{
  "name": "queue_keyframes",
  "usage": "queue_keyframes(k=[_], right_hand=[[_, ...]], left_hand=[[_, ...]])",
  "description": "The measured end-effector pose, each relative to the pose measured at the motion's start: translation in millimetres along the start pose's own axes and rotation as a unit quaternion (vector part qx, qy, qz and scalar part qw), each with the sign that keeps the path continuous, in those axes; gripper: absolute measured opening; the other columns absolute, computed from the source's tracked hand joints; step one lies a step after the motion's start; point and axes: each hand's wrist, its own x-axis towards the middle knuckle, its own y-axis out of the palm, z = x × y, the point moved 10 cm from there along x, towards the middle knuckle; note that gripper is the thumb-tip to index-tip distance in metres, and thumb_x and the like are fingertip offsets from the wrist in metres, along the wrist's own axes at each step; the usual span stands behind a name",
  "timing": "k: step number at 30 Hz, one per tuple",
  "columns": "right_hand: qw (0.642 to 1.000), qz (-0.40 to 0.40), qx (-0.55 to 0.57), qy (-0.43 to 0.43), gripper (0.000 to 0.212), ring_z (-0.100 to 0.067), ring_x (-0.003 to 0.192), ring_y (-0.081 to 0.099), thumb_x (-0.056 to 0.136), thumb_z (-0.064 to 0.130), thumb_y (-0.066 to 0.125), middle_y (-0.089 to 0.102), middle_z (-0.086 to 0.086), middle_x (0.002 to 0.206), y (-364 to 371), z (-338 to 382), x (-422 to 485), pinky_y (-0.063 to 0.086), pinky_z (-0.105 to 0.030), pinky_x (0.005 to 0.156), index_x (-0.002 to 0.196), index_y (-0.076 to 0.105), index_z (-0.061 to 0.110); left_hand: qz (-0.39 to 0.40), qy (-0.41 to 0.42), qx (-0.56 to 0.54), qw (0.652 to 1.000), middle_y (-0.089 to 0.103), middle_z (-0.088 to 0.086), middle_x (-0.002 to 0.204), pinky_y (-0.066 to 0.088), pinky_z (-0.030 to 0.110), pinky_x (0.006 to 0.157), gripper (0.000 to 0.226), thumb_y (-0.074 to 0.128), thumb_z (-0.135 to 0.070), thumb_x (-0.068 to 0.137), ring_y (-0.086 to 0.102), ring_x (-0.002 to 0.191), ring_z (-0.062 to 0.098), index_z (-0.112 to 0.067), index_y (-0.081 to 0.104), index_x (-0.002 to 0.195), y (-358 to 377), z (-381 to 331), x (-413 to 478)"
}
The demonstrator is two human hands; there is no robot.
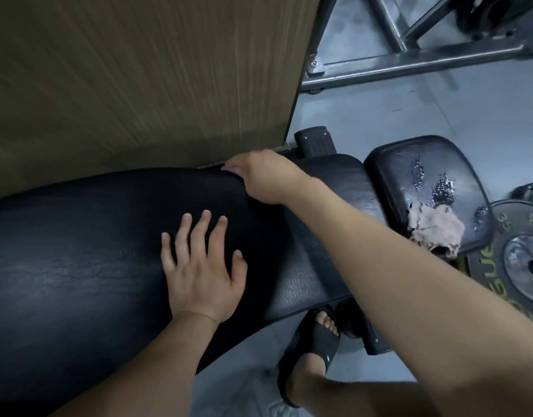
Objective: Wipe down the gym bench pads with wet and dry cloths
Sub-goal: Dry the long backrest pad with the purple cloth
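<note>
Nearest me, a foot in a black slide sandal (313,350) stands on the grey floor under the bench. Above it the left hand (203,275) lies flat on the long black vinyl back pad (78,251), fingers spread and straight, holding nothing. Further across, the right hand (259,176) hooks its fingers over that pad's far edge, right beside the wood-grain panel (138,85).

Neither hand has a cloth. The only one I can see, a crumpled pinkish cloth (436,230), sits on the small black seat pad (424,182), whose cover is scuffed. It is off to the person's right, along the bench's length, with a dark weight plate (523,266) just beyond. The right hand is the nearer one, so I'd expect it to let go and reach rightward.
</note>
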Motion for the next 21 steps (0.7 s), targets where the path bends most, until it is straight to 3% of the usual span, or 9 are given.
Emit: queue_keyframes(k=[3, 6, 11, 15, 21], right_hand=[[0.992, -0.107, -0.048, 0.057, 0.048, -0.028, 0.113, 0.059, 0.087, 0.028, 0.04, 0.069, -0.001, 0.121, -21, -56, -31, 0.05, -0.04, 0.097, 0.128, 0.065, 0.035], [0.967, -0.174, -0.095, 0.162, 0.033, -0.034, 0.115, 0.047, 0.1, 0.029, 0.042, 0.066, 0.002, 0.117, -48, -123, -70, 0.039, -0.038, 0.094, 0.124, 0.063, 0.036], [0.937, -0.182, -0.119, 0.273, 0.04, -0.038, 0.125, 0.042, 0.101, 0.023, 0.043, 0.05, -0.014, 0.134, -59, -174, -106, 0.04, -0.045, 0.105, 0.137, 0.06, 0.022], [0.931, -0.194, -0.133, 0.278, 0.042, -0.042, 0.119, 0.046, 0.091, 0.008, 0.048, 0.049, -0.02, 0.128, -51, -173, -134, 0.045, -0.042, 0.095, 0.131, 0.06, 0.015], [0.924, -0.199, -0.123, 0.303, 0.054, -0.04, 0.11, 0.055, 0.094, 0.006, 0.042, 0.059, -0.024, 0.116, -15, -174, -183, 0.049, -0.042, 0.089, 0.147, 0.048, 0.009]], left_hand=[[0.0, 0.0, -0.001, 1.0, 0.035, 0.004, 0.159, 0.011, 0.059, 0.122, 0.064, 0.038, -0.048, 0.091, 0.017, 0.154, 0.028, -0.023, 0.043, 0.149, 0, 0, -1], [0.001, -0.002, -0.006, 1.0, 0.034, 0.004, 0.159, 0.011, 0.059, 0.122, 0.063, 0.037, -0.049, 0.092, 0.016, 0.154, 0.028, -0.023, 0.042, 0.149, 0, 0, -1], [-0.004, -0.004, -0.011, 1.0, 0.034, 0.004, 0.159, 0.01, 0.059, 0.122, 0.063, 0.036, -0.05, 0.092, 0.015, 0.154, 0.028, -0.024, 0.041, 0.149, -2, 0, -3], [-0.009, 0.0, -0.017, 1.0, 0.033, 0.005, 0.16, 0.009, 0.06, 0.122, 0.06, 0.043, -0.046, 0.094, 0.015, 0.153, 0.029, -0.023, 0.041, 0.149, -1, 0, -4], [-0.023, 0.002, -0.025, 0.999, 0.035, 0.005, 0.159, 0.01, 0.06, 0.122, 0.058, 0.047, -0.045, 0.094, 0.016, 0.153, 0.029, -0.024, 0.042, 0.148, -1, 0, -7]])
